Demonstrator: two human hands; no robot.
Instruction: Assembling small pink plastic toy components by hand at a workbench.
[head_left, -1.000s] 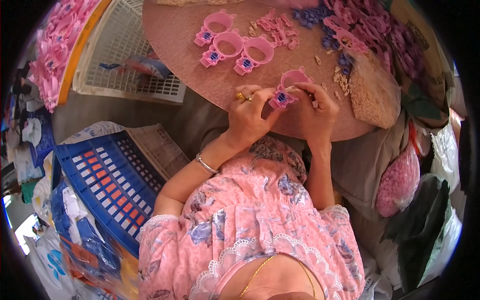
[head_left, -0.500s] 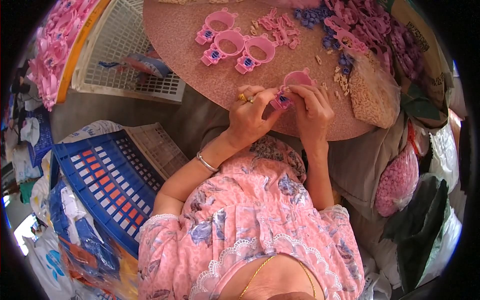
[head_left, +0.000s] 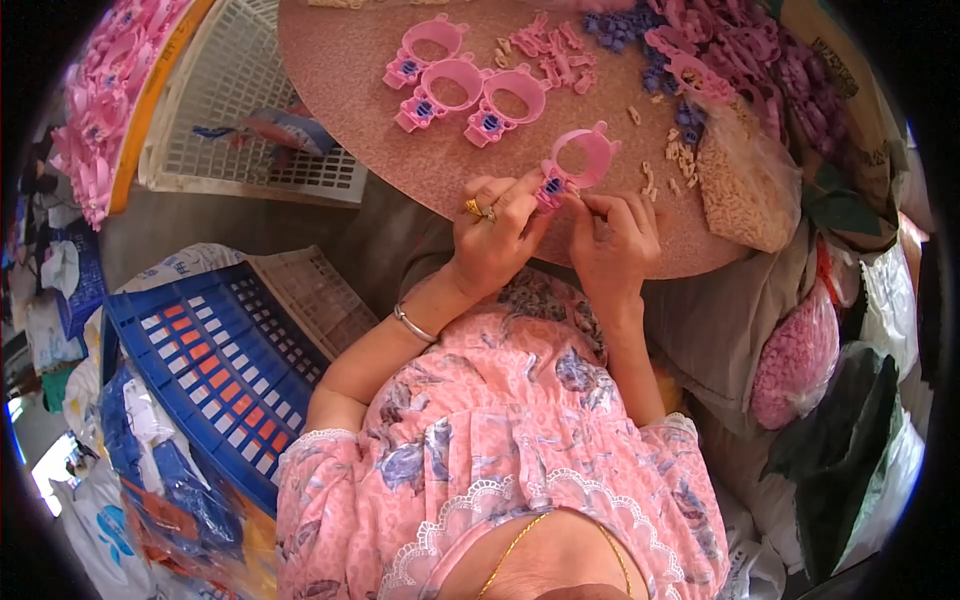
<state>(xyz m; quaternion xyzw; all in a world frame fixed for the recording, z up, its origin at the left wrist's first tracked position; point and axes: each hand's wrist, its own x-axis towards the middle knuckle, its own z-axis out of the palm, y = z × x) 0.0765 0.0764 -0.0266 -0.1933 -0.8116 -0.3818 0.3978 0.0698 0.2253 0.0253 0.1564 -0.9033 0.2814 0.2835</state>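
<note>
Over the table's near edge, my left hand (head_left: 497, 225) pinches a pink plastic ring piece (head_left: 584, 158) by its lower block, which carries a small blue part (head_left: 552, 187). The ring stands tilted up and away from me. My right hand (head_left: 615, 235) is closed, its thumb and forefinger pressed together at the block's right side. Whether a tiny part sits between those fingertips is hidden. Several similar pink ring pieces (head_left: 505, 101) with blue parts lie farther left on the round table (head_left: 390, 140). Loose pink parts (head_left: 566, 60) lie just beyond them.
At right on the table are a clear bag of small beige parts (head_left: 745, 190), scattered beige bits (head_left: 680, 155), blue parts (head_left: 620, 30) and a heap of pink and purple pieces (head_left: 735, 45). Left stand a white plastic crate (head_left: 215, 110) and a blue basket (head_left: 215, 370).
The ring piece has swung more upright and slightly left in my left fingers, so its ring shows fully. My right hand has lowered from over the ring to its block's right side.
</note>
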